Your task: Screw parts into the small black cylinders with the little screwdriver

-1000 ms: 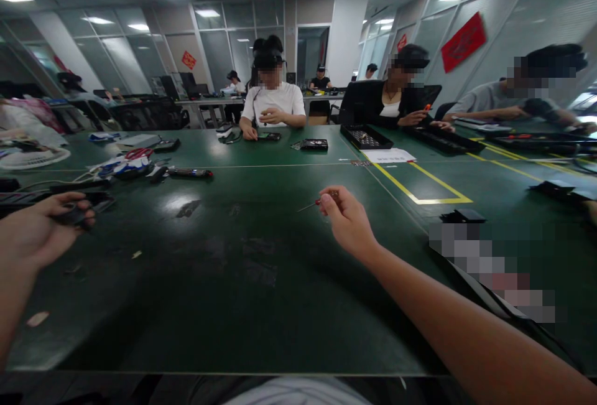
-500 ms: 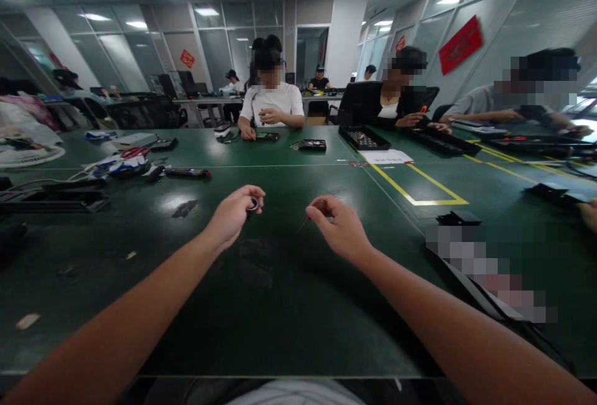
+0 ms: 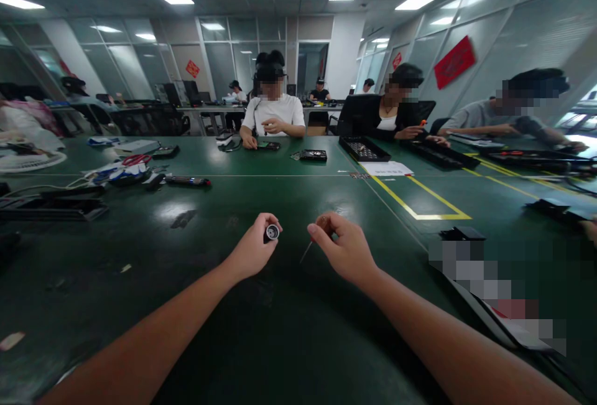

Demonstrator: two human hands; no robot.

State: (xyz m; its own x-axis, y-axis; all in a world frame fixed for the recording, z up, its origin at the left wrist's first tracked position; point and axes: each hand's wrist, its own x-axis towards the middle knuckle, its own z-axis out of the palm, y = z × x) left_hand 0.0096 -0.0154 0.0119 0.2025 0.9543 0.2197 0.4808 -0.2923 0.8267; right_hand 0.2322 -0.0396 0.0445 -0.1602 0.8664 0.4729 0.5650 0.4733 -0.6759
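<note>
My left hand (image 3: 254, 248) is closed around a small black cylinder (image 3: 271, 233). The cylinder's round, silver-rimmed end faces me, and small details show inside the rim. My fingers hide the rest of its body. To the right, my right hand (image 3: 342, 240) grips a screwdriver (image 3: 305, 252) with a reddish handle, mostly covered by the fingers. Its thin metal shaft points down and to the left. A gap separates the screwdriver from the cylinder, and both hands are above the green table (image 3: 280, 343).
At left lie a pen-shaped tool (image 3: 188, 181), red-handled scissors (image 3: 137, 160) and a black tray-like part (image 3: 51, 204). A black tray (image 3: 364, 148) and a white paper (image 3: 387, 168) are at the far side. Co-workers sit opposite and at right. A black part (image 3: 461, 233) lies right of my hands.
My left hand has moved right, closer to my right hand, and turned so the cylinder's round end faces me. Both hands appear lower as the view tilts up.
</note>
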